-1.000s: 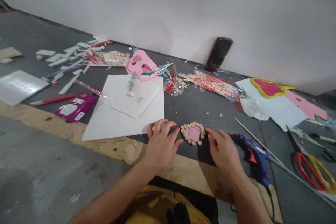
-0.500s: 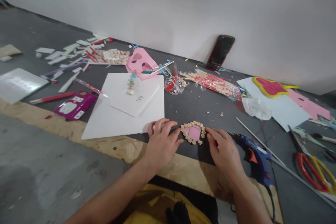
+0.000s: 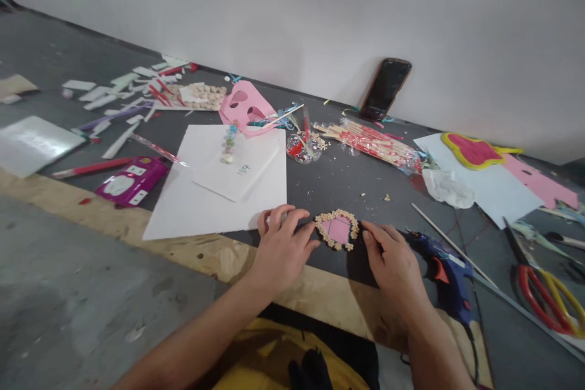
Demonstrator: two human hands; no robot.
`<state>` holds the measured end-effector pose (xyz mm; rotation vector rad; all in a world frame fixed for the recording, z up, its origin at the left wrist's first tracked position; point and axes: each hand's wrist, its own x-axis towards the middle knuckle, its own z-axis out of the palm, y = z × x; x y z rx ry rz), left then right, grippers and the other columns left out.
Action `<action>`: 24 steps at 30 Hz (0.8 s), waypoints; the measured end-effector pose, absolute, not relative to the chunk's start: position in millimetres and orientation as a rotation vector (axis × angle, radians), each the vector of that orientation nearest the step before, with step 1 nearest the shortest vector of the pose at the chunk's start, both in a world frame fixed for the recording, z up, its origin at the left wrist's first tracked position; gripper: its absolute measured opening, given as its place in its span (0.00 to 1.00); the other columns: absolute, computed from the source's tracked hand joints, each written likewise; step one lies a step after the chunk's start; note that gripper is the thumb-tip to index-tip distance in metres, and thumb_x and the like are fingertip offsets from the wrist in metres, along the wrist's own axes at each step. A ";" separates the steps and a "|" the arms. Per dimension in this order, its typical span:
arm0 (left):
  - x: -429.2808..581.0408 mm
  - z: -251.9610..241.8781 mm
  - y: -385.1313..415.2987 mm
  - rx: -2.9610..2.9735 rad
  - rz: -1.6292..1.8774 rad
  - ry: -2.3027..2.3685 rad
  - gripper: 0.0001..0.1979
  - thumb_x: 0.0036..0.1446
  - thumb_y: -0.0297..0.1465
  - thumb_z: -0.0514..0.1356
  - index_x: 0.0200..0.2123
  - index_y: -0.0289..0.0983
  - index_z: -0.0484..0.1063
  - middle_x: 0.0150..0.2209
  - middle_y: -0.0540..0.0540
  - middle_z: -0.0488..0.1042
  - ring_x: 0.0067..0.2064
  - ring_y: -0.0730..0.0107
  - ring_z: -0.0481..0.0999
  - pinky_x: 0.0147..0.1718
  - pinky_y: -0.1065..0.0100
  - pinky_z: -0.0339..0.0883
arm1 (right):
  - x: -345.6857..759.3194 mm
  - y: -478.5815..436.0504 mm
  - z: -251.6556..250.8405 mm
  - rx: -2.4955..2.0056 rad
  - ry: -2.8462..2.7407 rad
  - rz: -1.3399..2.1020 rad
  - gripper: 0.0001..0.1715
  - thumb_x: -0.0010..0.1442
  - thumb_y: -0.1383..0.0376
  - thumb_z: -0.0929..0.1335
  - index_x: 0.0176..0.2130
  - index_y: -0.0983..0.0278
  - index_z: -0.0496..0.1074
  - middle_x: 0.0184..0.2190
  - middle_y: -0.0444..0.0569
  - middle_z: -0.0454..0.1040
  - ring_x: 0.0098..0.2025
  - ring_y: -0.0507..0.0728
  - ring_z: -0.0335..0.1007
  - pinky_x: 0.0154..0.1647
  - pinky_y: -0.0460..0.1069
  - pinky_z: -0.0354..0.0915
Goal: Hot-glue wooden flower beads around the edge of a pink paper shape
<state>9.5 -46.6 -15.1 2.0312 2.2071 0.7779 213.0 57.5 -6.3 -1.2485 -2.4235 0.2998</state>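
Note:
A small pink paper piece (image 3: 339, 230), edged with tan, bead-like wooden bits, lies flat on the dark table between my hands. Its border looks uneven at the lower right. My left hand (image 3: 284, 245) rests at its left side with fingers spread, index and thumb tips close to the border; whether they touch it I cannot tell. On the other side, my right hand (image 3: 389, 254) has its index finger stretched toward the border, a small gap away, thumb apart below it and the other fingers curled. Neither hand holds anything I can see.
A blue glue gun (image 3: 445, 274) with a cord lies right of my right hand, near a thin stick (image 3: 450, 244) and scissors (image 3: 543, 292). White sheets (image 3: 169, 213) lie left, beside a purple box (image 3: 132, 181). A phone (image 3: 386, 90) leans on the wall behind wrapped sticks (image 3: 372, 143).
My right hand has drawn back slightly to the right, leaving a small gap to the bordered pink piece. My left hand stays in nearly the same place.

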 end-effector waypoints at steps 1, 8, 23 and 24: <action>9.4 -15.3 -46.7 2.028 0.788 2.211 0.10 0.61 0.35 0.58 0.43 0.42 0.75 0.50 0.43 0.70 0.55 0.52 0.60 0.52 0.47 0.52 | 213.5 57.1 -5.1 -1.246 -2.419 0.297 0.17 0.65 0.61 0.60 0.46 0.64 0.73 0.38 0.52 0.75 0.40 0.57 0.72 0.42 0.53 0.68; 9.0 -14.0 -48.1 2.003 0.810 2.199 0.07 0.60 0.33 0.58 0.40 0.43 0.75 0.50 0.45 0.69 0.55 0.53 0.60 0.52 0.48 0.53 | 212.6 37.9 2.2 -1.146 -2.433 0.270 0.12 0.62 0.60 0.65 0.42 0.59 0.75 0.36 0.50 0.73 0.40 0.58 0.68 0.44 0.55 0.65; 18.7 -1.5 -35.8 2.200 0.751 2.088 0.08 0.61 0.31 0.57 0.43 0.46 0.73 0.54 0.45 0.66 0.57 0.52 0.57 0.53 0.46 0.50 | 198.9 23.5 -3.7 -1.097 -2.495 0.134 0.09 0.61 0.62 0.67 0.41 0.58 0.76 0.37 0.51 0.73 0.40 0.60 0.64 0.39 0.56 0.60; 16.8 -0.2 -35.9 2.195 0.762 2.086 0.08 0.60 0.31 0.58 0.43 0.46 0.72 0.54 0.45 0.66 0.57 0.52 0.57 0.53 0.47 0.50 | 200.3 24.0 -2.7 -1.067 -2.472 0.131 0.10 0.61 0.62 0.67 0.42 0.58 0.75 0.37 0.51 0.73 0.40 0.59 0.64 0.40 0.55 0.61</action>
